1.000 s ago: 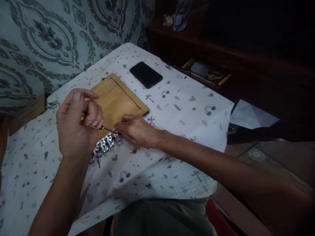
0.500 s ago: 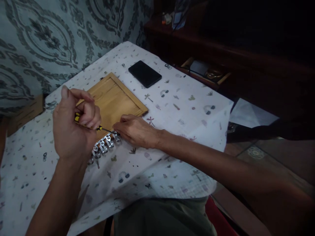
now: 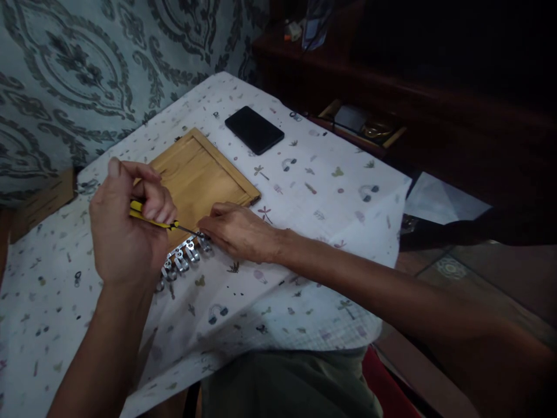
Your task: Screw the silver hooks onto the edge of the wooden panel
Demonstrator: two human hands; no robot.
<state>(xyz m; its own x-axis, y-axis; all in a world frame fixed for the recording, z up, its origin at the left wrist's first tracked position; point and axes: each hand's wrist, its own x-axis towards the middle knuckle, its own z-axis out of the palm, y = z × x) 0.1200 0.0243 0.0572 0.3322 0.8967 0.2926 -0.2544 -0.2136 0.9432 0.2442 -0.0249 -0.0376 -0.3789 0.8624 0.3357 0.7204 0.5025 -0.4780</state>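
Note:
In my left hand (image 3: 130, 215), the fingers are curled around the yellow-and-black handle of a screwdriver (image 3: 150, 219). Its thin shaft slants down to the right, its tip at the end of a metal rail with several curved clips (image 3: 180, 258). That rail lies along the near edge of a framed wooden board (image 3: 191, 174). My right hand (image 3: 239, 232) rests at the board's near right corner, its fingers pinched together by the screwdriver tip. Whatever is between those fingertips is hidden.
A black phone (image 3: 255, 130) lies on the patterned tablecloth (image 3: 304, 209) beyond the board. Brown cardboard (image 3: 43, 203) stands at the left edge. To the right are an open drawer (image 3: 361, 125) and a white sheet (image 3: 446, 197) below table level.
My left hand has turned slightly, so more of the screwdriver's yellow handle shows. My right hand and the board stay in place; the whole view has shifted a little.

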